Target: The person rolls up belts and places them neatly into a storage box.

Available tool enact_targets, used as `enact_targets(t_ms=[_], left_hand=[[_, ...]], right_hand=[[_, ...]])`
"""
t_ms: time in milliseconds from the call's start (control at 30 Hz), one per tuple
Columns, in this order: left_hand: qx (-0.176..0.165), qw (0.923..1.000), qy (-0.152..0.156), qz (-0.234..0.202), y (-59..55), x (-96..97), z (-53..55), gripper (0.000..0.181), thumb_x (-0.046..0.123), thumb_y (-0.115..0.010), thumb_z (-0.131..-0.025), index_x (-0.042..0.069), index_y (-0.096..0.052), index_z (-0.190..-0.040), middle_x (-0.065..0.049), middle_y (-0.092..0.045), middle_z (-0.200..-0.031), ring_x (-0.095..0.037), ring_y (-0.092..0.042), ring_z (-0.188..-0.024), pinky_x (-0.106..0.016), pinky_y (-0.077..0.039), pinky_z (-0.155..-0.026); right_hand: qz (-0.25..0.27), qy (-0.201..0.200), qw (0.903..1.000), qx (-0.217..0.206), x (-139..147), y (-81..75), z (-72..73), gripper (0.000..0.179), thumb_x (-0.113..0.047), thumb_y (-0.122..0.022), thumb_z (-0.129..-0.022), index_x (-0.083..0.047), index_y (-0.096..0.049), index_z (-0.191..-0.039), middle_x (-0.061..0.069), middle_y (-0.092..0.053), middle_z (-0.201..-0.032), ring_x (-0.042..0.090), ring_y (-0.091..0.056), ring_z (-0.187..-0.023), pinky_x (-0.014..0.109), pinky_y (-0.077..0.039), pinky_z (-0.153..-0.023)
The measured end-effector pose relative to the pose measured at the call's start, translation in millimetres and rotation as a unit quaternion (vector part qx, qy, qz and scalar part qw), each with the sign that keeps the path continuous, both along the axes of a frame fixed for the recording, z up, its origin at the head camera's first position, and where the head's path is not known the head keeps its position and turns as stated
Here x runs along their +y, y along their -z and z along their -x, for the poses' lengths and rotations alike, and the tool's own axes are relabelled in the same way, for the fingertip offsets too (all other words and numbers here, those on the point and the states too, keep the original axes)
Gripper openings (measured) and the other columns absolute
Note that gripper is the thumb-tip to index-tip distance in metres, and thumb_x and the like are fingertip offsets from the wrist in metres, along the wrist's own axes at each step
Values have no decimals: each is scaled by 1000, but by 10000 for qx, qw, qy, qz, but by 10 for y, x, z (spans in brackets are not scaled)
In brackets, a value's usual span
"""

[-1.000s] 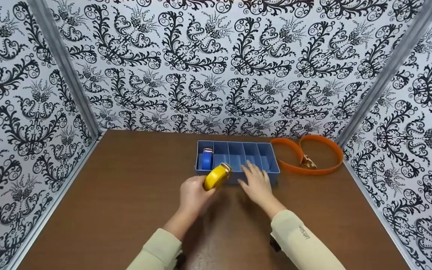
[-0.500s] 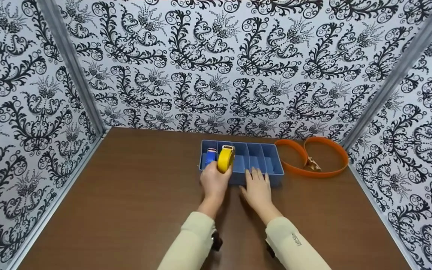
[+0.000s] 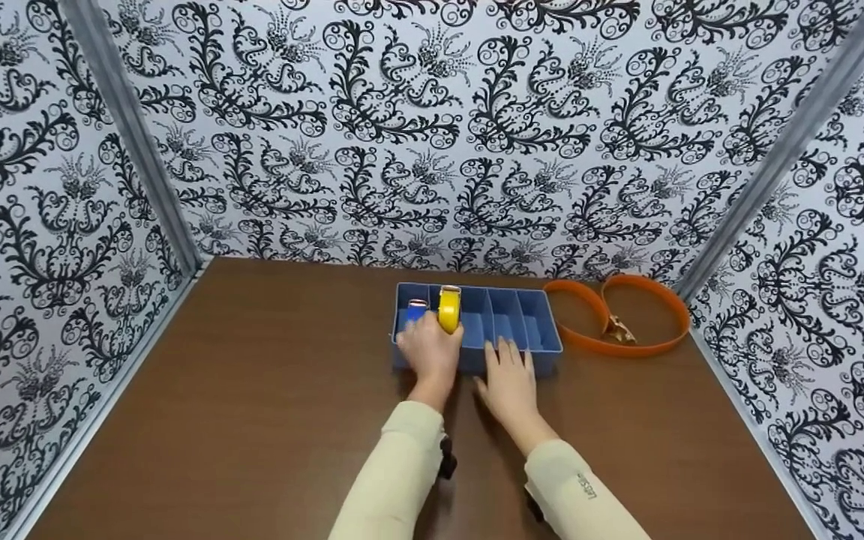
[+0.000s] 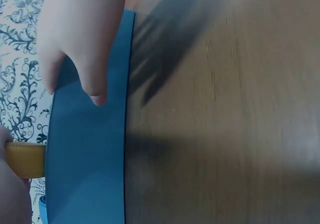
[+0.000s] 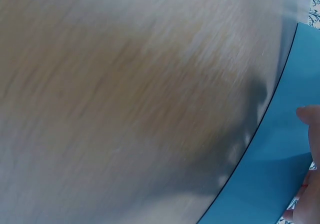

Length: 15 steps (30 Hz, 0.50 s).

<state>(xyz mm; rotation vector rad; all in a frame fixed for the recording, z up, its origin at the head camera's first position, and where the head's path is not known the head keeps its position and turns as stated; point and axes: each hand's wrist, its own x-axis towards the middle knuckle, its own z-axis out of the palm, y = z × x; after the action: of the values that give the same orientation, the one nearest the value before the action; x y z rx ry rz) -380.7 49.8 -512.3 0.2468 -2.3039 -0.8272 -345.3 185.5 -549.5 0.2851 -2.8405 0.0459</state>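
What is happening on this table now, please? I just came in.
A person's left hand holds a rolled yellow belt at the second compartment from the left of a blue divided box, while the right hand rests on its near edge. A rolled blue belt is in the leftmost compartment. An orange belt lies loosely looped on the table, right of the box.

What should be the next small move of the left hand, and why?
Probably the left hand should lower the yellow roll into the box and release it: it holds the roll over a slot right beside the blue roll, and the right hand rests at the box's front edge.
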Motion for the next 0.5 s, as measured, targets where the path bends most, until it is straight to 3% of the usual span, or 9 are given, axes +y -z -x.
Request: enact_targets(t_ms=[233,367,500], left_hand=[[-470,9986,-202,119,16,28,54,43,43,-82,-74,5,-69,-90,-6,-68,-79,-26,-51,-90,-48,-34,-86],[-602,9974,-274,273,58,18,93,44,43,-83,-72,5,-71,-90,-7,-67,-77,-26,-52,-93,-50,-33,-92],[-625,9966,-261,478,96,19,103,42,41,-83,-72,4,-72,-88,-8,-68,-76,-27,-54,-94,-50,-35,-89]], right_hand=[[-24,58,9999,-103,-3,34,6,69,-38,-71,-87,-5,-47,-142,21,-42,-146,38,-37,-135,58,-22,-110],[-37,40,10000,-8,-11,34,5,68,-38,-72,-87,-5,-47,-141,22,-43,-145,38,-38,-134,58,-23,-110],[-52,58,9999,141,-13,32,0,68,-37,-74,-85,-5,-49,-140,21,-46,-142,37,-40,-132,58,-25,-109]])
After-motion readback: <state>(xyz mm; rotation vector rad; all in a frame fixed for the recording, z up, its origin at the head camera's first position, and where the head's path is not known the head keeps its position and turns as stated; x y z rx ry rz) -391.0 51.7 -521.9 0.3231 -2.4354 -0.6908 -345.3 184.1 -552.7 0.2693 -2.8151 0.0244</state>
